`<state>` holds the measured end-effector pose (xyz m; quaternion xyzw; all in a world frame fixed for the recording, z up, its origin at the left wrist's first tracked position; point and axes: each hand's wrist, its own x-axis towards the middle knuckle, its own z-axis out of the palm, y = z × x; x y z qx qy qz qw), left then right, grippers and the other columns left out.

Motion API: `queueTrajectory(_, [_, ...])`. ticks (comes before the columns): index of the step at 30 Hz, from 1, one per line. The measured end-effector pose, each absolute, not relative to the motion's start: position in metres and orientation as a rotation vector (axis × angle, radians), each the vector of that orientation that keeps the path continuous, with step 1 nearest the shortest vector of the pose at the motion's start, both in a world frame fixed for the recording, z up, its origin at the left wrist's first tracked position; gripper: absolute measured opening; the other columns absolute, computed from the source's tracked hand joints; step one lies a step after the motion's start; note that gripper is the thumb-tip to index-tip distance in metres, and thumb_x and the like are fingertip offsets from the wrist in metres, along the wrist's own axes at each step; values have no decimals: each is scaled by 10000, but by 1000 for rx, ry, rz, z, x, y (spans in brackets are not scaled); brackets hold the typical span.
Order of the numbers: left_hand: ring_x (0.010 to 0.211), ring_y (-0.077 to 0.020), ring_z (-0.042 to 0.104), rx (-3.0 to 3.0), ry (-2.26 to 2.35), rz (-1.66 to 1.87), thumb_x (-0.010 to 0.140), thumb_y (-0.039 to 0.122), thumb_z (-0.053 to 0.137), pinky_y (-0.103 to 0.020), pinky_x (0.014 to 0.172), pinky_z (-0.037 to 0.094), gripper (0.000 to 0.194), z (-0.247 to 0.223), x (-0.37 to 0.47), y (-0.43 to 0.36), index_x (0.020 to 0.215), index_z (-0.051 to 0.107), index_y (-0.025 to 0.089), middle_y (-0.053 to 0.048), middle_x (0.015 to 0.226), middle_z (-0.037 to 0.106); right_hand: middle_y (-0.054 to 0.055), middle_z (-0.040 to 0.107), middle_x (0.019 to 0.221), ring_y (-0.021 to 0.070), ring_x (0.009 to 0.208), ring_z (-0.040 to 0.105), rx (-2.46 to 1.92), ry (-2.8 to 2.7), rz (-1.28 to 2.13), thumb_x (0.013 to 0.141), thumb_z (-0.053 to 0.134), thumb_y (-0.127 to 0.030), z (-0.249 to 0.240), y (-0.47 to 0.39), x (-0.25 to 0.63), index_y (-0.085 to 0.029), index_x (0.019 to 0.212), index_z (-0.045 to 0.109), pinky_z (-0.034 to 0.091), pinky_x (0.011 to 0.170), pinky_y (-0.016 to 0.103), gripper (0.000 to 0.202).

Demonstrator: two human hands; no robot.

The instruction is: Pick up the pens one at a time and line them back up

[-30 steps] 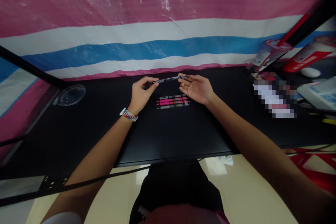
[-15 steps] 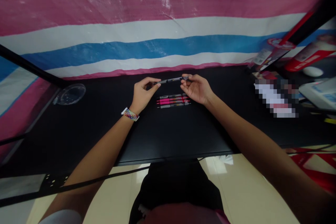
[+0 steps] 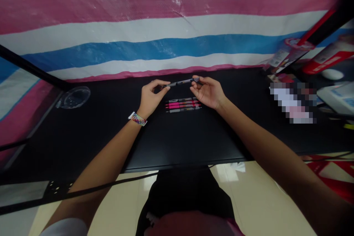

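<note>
The view has tipped slightly since the earlier frame, and the right hand [image 3: 208, 92] has curled nearer the end of a slim gray-and-black held pen [image 3: 182, 82]. The left hand [image 3: 152, 97], a woven multicolored band [image 3: 137, 118] at its wrist, pinches the other end between thumb and fingers; the right closes its fingertips lightly on its end, palm partly turned up. The pen is above a smooth black counter [image 3: 179, 142], beyond a row of pens [image 3: 184, 105], gray and pink, lying side by side.

A glossy, creased sheet [image 3: 138, 3] striped pink, white and blue lines the rear edge, with black frame bars [image 3: 33, 68] at the sides. Bare counter runs between the pens and the front edge, and leftward to a clear, round plastic container [image 3: 76, 97]. At right stand a transparent cup [image 3: 284, 57] and a red-and-white container [image 3: 328, 59], near a smooth white rounded object [image 3: 332, 74]. Pale, shiny floor [image 3: 254, 191] shows below.
</note>
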<state>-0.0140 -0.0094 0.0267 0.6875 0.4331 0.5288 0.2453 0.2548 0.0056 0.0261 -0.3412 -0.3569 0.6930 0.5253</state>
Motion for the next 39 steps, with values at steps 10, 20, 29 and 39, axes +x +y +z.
queueTrajectory(10, [974, -240, 767, 1940, 1219, 1423, 971, 295, 832, -436, 966, 615, 119, 27, -15, -10, 1081, 873, 279, -54, 1073, 873, 31, 799, 887, 179, 869, 750, -772, -871, 1626, 802, 924, -376, 27, 3, 250, -232, 999, 845, 690, 1081, 412, 257])
queueTrajectory(20, [820, -227, 681, 2088, 1230, 1306, 1145, 602, 567, -402, 869, 547, 524, 25, -20, -7, 802, 757, 253, -43, 792, 732, 38, 800, 874, 200, 846, 774, -871, -1085, 1375, 734, 1022, -433, 24, -2, 247, -226, 972, 871, 719, 993, 468, 350])
queueTrajectory(29, [945, -237, 745, 2017, 1164, 1327, 1033, 378, 788, -424, 950, 584, 127, 27, -17, -8, 992, 850, 274, -50, 1001, 836, 28, 762, 834, 177, 797, 714, -881, -1050, 1404, 775, 991, -403, 23, 1, 249, -231, 908, 839, 712, 964, 450, 265])
queueTrajectory(39, [941, -241, 751, 2020, 1197, 1372, 1014, 357, 819, -429, 923, 598, 87, 27, -17, -9, 1044, 873, 296, -45, 1006, 841, 81, 835, 967, 231, 892, 779, -794, -942, 1756, 897, 732, -438, 30, 1, 256, -219, 1179, 844, 703, 908, 404, 374])
